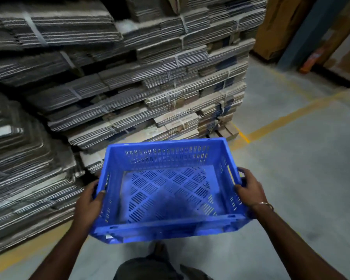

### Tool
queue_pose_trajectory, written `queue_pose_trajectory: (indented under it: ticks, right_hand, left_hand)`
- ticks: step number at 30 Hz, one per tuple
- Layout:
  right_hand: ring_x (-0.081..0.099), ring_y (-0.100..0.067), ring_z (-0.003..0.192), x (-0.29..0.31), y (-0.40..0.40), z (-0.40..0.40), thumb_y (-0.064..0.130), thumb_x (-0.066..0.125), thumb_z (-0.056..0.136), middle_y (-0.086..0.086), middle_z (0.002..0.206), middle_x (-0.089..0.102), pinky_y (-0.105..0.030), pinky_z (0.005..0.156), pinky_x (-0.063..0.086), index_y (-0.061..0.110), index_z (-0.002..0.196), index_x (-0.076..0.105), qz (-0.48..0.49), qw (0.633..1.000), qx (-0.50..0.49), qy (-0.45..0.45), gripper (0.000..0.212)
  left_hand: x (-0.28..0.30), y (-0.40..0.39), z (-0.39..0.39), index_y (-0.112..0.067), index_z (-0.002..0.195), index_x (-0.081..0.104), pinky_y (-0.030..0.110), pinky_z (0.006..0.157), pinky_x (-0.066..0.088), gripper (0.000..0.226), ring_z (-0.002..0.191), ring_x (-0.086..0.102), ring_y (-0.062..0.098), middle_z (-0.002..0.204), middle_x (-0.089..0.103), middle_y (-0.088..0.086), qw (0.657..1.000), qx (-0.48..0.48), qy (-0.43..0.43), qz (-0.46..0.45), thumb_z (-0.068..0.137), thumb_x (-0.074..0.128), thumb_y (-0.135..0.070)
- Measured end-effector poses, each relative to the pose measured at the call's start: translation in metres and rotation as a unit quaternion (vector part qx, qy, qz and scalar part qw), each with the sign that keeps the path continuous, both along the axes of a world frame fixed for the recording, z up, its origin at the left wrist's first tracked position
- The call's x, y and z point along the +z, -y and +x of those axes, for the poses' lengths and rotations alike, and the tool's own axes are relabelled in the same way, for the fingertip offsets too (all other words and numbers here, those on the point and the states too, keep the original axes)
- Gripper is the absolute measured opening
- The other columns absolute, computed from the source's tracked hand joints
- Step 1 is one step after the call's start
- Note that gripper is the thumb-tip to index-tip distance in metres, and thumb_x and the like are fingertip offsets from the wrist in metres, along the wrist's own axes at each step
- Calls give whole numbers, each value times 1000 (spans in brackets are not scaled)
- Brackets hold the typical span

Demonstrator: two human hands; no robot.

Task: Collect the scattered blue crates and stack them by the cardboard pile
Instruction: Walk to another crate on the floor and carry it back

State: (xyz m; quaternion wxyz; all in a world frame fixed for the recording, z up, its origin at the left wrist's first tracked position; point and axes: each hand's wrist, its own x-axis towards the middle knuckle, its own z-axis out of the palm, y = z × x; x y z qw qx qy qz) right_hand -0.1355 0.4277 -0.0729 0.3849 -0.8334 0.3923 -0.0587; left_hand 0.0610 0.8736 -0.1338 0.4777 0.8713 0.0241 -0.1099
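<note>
Item: blue crate (170,190), one, empty. You carry it clear of the floor between both hands, level or nearly so, open side up.

Grip: your left hand (90,203) grasps the crate's left end, thumb hooked over the rim, fingers curled out of sight round the outside. Your right hand (249,189) grasps the right end by the handle slot, thumb on the rim, fingers wrapped round the outer wall. A thin bangle (266,205) sits on your right wrist.

Handling, as judged: rigid moulded plastic, slotted walls and base, so likely light for its bulk and stiff enough not to flex. The smooth rim could slip in a loose hold; the end handles you already have are the sound places to take it. Not fragile.

Position: the cardboard pile (129,87), strapped bundles of flattened sheets, stands just beyond the crate's far wall and runs on to the left of your left hand. No other crates show, so you cannot tell where any stack stands.

Surface and room: grey concrete floor (301,168) under and to the right of your right hand, marked with yellow lines (281,122). Far beyond the right hand: brown cartons (275,27) and a blue-grey upright post (307,31). Lighting dim.
</note>
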Motion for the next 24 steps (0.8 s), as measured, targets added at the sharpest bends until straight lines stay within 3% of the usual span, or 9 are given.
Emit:
queue_pose_trajectory:
  ticks: [6, 11, 15, 18, 24]
  right_hand:
    - [62, -26, 75, -19, 8, 46, 2, 62, 76, 0, 85, 64, -33, 66, 45, 27, 122, 48, 26, 998, 39, -29, 54]
    - [63, -23, 75, -39, 23, 82, 2, 60, 75, 5, 82, 64, -35, 68, 47, 34, 117, 45, 34, 997, 70, -18, 55]
    - [62, -17, 73, -63, 46, 124, 4, 61, 75, 10, 83, 62, -34, 68, 46, 39, 118, 42, 49, 991, 118, -25, 59]
    - [63, -25, 77, -81, 61, 151, 4, 61, 76, 9, 84, 62, -36, 71, 49, 38, 121, 41, 70, 986, 148, -36, 60]
    - [62, -30, 83, -112, 89, 175, -4, 57, 72, -2, 92, 64, -33, 72, 45, 31, 125, 40, 101, 977, 173, -70, 66]
  left_hand:
    - [-18, -3, 13, -27, 127, 59, 47, 91, 51, 37, 102, 65, 27, 117, 67, 3, 998, 25, -48, 24, 93, 63, -15]
    - [-37, 2, 13, -34, 110, 57, 52, 88, 53, 29, 95, 67, 30, 107, 69, 4, 990, 106, -96, 5, 91, 65, -16]
    - [-51, 13, 17, -22, 97, 55, 52, 80, 54, 16, 85, 67, 34, 93, 68, 10, 977, 167, -131, 29, 88, 69, -23]
    - [-53, 26, 19, -15, 95, 52, 50, 73, 55, 21, 78, 67, 34, 90, 67, 16, 968, 202, -148, 28, 88, 69, -23]
    - [-62, 49, 27, -12, 102, 55, 55, 86, 54, 21, 93, 67, 35, 104, 67, 15, 953, 229, -199, -14, 88, 70, -14]
